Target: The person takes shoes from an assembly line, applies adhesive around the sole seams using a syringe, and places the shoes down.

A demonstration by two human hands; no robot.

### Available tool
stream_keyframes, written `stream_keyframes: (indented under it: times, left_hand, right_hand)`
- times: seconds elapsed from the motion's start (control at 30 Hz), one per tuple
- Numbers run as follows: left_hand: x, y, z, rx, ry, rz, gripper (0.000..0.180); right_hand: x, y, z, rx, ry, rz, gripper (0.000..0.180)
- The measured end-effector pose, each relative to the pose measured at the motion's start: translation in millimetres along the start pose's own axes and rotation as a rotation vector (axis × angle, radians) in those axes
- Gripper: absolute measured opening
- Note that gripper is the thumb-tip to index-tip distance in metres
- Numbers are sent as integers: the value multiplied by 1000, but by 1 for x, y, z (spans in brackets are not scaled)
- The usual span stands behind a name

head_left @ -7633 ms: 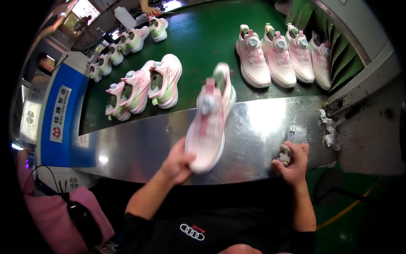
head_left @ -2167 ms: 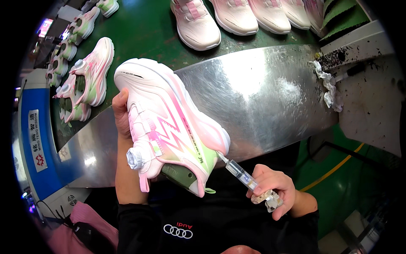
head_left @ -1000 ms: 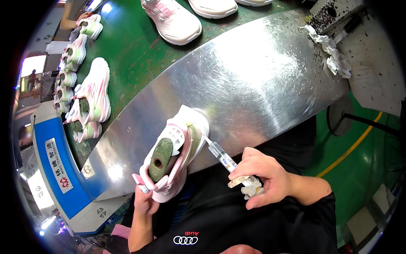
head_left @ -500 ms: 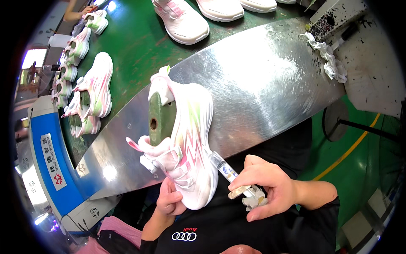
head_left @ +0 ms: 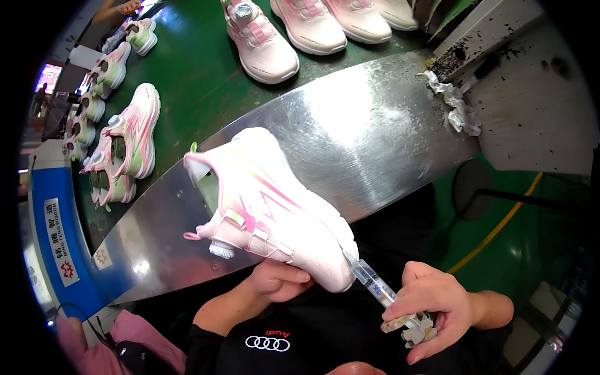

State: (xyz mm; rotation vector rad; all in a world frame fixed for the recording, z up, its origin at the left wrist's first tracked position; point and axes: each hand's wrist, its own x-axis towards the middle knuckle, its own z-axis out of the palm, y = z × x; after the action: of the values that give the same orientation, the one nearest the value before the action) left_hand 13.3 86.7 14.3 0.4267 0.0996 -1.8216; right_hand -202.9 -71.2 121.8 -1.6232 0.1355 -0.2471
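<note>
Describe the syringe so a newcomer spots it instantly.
Start at the silver metal worktop; over its near edge, the left hand holds a pink-and-white shoe. At that shoe's toe, the right hand grips the syringe: a slim see-through tube, unlike the opaque shoes nearby.

A green work surface [head_left: 194,69] stretches away between ten and one o'clock, edged by a scuffed steel ledge [head_left: 400,162] that runs from eight to two – white glare [head_left: 347,109] burns on its metal. At nine stands a blue-fronted cabinet [head_left: 47,187]; a lit screen [head_left: 47,78] glows at ten. Green flaps [head_left: 453,11] hang at one, and a dark-flecked pale panel [head_left: 537,106] rises at two. Toward four, a green floor [head_left: 519,250] shows – crossed by a yellow line [head_left: 500,228].
</note>
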Motion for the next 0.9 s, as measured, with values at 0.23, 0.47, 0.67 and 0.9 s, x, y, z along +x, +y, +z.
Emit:
stream_keyframes:
  times: [0.23,0.47,0.67,0.9]
  left_hand:
    - [35,2,9,94,-41,-24,68]
    - [55,5,26,64,-59,62,64]
    - [62,7,25,35,-104,101,66]
    - [67,10,31,-49,-57,80,50]
  right_hand:
    - [-17,-15,-5,-151,47,-50,58]
    - [-26,-17,-5,-227,118,-60,54]
    - [-20,-18,0,-361,113,-88,52]
    - [-19,-12,11,-617,162,-132,46]
